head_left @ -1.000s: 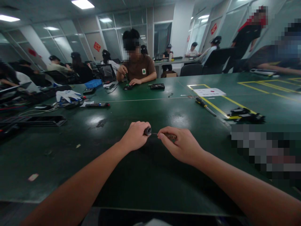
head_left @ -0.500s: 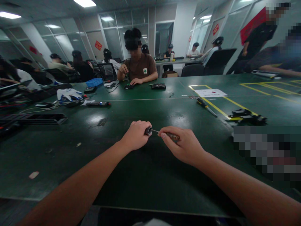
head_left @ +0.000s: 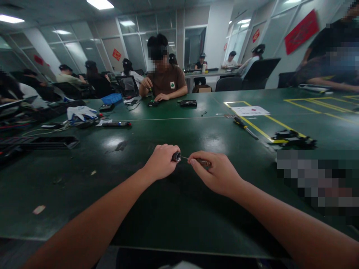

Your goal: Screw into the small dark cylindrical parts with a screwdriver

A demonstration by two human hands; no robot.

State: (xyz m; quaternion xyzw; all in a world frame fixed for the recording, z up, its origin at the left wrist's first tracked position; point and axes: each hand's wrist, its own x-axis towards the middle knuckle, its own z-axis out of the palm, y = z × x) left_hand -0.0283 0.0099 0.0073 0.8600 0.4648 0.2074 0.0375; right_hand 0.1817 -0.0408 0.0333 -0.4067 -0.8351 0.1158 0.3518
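Note:
My left hand (head_left: 162,161) is closed around a dark cylindrical part (head_left: 176,156), whose round, hollow-looking end points to the right. Most of that part is hidden inside the fist. In my right hand (head_left: 217,170) is a screwdriver (head_left: 204,162) with a brownish, see-through handle, gripped between thumb and fingers. Its thin shaft points left at the part's open end. Whether the tip touches the part I cannot tell. Both hands are just above the green table (head_left: 157,216).
Across the table a co-worker (head_left: 165,80) handles a small black device. A yellow-black screwdriver (head_left: 245,127) and black parts (head_left: 293,139) lie to the right. On the left are white gloves (head_left: 81,113), a dark pen-shaped tool (head_left: 116,124), a black tray-like housing (head_left: 42,142) and a blue bin (head_left: 112,98).
My right hand has shifted very slightly left with the screwdriver; the left hand holds its place. At the far right, a standing person has moved further right.

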